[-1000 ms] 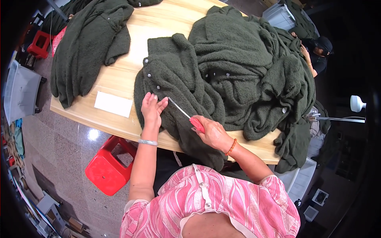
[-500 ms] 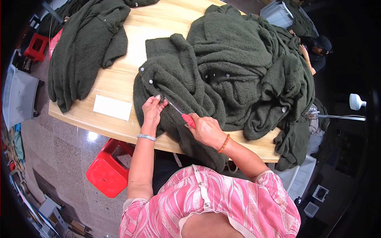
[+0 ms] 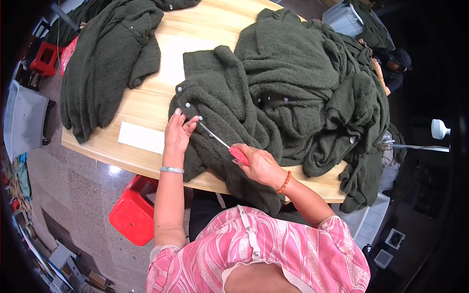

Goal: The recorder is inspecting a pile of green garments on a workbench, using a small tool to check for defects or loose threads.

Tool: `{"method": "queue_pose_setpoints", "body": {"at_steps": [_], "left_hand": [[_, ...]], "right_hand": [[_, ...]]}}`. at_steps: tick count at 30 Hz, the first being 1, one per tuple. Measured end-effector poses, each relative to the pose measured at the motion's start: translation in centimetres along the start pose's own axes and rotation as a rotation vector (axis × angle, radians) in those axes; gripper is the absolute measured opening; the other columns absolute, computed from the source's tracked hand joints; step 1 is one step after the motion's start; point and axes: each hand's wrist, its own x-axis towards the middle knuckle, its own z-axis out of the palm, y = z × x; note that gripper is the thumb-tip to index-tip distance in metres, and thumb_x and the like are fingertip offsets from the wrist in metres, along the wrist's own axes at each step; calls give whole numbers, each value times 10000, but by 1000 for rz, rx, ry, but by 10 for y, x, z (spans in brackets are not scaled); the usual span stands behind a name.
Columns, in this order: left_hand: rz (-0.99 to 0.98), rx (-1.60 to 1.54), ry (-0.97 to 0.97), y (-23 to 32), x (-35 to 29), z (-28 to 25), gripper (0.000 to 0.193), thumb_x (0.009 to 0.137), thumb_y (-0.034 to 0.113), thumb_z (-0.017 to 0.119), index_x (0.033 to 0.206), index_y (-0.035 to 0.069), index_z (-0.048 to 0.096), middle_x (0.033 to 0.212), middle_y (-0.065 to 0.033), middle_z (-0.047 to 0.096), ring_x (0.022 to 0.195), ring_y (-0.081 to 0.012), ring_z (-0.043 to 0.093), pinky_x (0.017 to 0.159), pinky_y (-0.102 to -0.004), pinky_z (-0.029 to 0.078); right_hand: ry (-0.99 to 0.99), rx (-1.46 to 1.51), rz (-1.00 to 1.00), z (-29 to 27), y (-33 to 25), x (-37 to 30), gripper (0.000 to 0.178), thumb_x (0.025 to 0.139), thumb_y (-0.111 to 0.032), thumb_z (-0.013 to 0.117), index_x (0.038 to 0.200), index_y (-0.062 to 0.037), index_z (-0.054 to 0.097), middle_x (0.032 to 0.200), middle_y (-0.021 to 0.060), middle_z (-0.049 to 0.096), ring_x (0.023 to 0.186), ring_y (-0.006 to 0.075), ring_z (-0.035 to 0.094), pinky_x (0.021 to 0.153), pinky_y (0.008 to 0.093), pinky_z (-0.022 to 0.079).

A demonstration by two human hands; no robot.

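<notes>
Beside the buttoned edge of a dark green knitted garment (image 3: 215, 73), my left hand (image 3: 178, 133) is open, its fingers apart and nothing visible between them. My right hand (image 3: 264, 166) is closed round a tool with a red handle (image 3: 239, 155) and a slim metal shaft (image 3: 215, 135); its exact kind I cannot make out. The shaft's tip reaches a shiny button (image 3: 201, 118) near my left fingertips. Two more shiny buttons, one of them the button (image 3: 188, 105), lie farther up that edge.
A large pile of green knitwear (image 3: 293, 63) covers the right of the wooden table (image 3: 195, 24). More knitwear (image 3: 107, 68) hangs at the left. A white paper (image 3: 139, 139) lies near the front edge. A red stool (image 3: 132, 217) stands below; another person (image 3: 391, 73) is at far right.
My left hand has let go of the garment's edge and opened, drawing slightly left. The button by the tool's tip now shows. The right hand has shifted slightly right and down.
</notes>
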Motion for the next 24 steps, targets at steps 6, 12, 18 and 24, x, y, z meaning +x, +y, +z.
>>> {"method": "queue_pose_setpoints", "body": {"at_steps": [6, 12, 18, 24], "left_hand": [[16, 35, -29, -12, 26, 0, 144, 973, 107, 607, 1054, -10, 588, 1021, -138, 656, 963, -345, 691, 820, -403, 608], [91, 108, 4, -29, 24, -12, 128, 964, 109, 627, 1018, 0, 585, 969, -131, 663, 937, -317, 691, 821, -389, 603], [123, 98, -39, -29, 21, -14, 104, 971, 117, 619, 998, 19, 597, 976, -130, 685, 920, -289, 703, 811, -369, 599], [46, 100, -21, -8, 13, -15, 115, 985, 123, 587, 1031, 17, 582, 965, -135, 690, 896, -288, 716, 735, -331, 619]], "right_hand": [[-21, -125, 87, 3, -14, 24, 356, 914, -233, 622, 1198, -33, 547, 917, 246, 681, 867, 420, 664, 784, 503, 514], [-6, -211, 112, 10, -20, 41, 357, 923, -264, 618, 1205, -54, 558, 795, 242, 670, 798, 439, 658, 759, 521, 507], [8, -245, 165, 8, -19, 48, 347, 922, -255, 618, 1194, -48, 558, 789, 235, 673, 794, 433, 661, 732, 515, 512], [-28, -83, 47, 2, -16, 43, 375, 900, -200, 641, 1202, -2, 538, 949, 259, 672, 878, 438, 657, 766, 502, 520]]}}
